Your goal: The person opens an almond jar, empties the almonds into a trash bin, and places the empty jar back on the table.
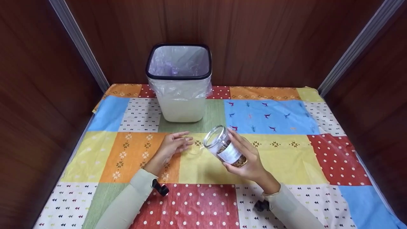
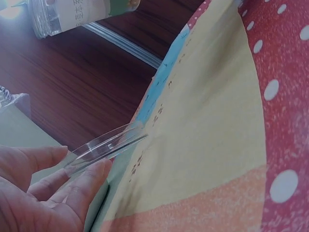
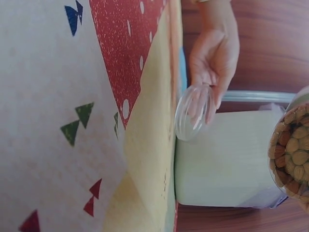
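Note:
My right hand (image 1: 251, 162) grips a clear jar (image 1: 229, 154) with a white label, fingers along its far side and thumb beneath. The jar tilts to the left, its uncovered mouth towards my left hand. Brown almonds (image 3: 295, 157) show through its bottom in the right wrist view. To the left, my left hand (image 1: 170, 148) pinches a clear round lid (image 2: 104, 149) by its edge. This lid (image 3: 190, 118) stays above the cloth, apart from the jar; it is faint in the head view.
Behind the hands stands a white bin (image 1: 182, 106) with a black rim and a clear plastic liner. A patchwork cloth (image 1: 279, 165) covers the table. Dark wooden panels (image 1: 254, 41) rise at the back and both sides.

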A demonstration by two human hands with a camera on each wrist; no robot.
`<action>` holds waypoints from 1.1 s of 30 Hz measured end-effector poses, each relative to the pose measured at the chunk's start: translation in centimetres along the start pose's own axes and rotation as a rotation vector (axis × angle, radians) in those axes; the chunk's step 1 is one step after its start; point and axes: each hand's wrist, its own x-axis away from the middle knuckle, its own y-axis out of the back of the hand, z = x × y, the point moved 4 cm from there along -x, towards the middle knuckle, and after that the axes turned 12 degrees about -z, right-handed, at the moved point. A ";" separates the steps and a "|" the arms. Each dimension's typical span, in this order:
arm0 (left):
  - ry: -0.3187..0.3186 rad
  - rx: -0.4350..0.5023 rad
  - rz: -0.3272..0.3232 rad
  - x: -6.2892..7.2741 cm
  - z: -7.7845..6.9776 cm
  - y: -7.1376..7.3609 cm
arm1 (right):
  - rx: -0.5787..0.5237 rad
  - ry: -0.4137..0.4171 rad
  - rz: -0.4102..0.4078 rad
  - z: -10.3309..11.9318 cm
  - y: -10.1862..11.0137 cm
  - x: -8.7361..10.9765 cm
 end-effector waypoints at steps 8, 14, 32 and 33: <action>-0.015 -0.037 -0.006 -0.1 0.1 0.4 | 0.003 -0.013 -0.003 0.0 0.0 0.1; -0.049 -0.115 -0.028 -0.2 0.1 0.6 | 0.016 -0.016 0.002 0.0 0.0 0.2; -0.171 -0.221 -0.042 0.3 -0.7 1.0 | -0.004 -0.010 -0.009 2.0 -0.4 -1.4; -0.175 -0.231 -0.035 0.3 -0.7 1.1 | -0.005 -0.009 -0.008 1.6 -0.4 -1.0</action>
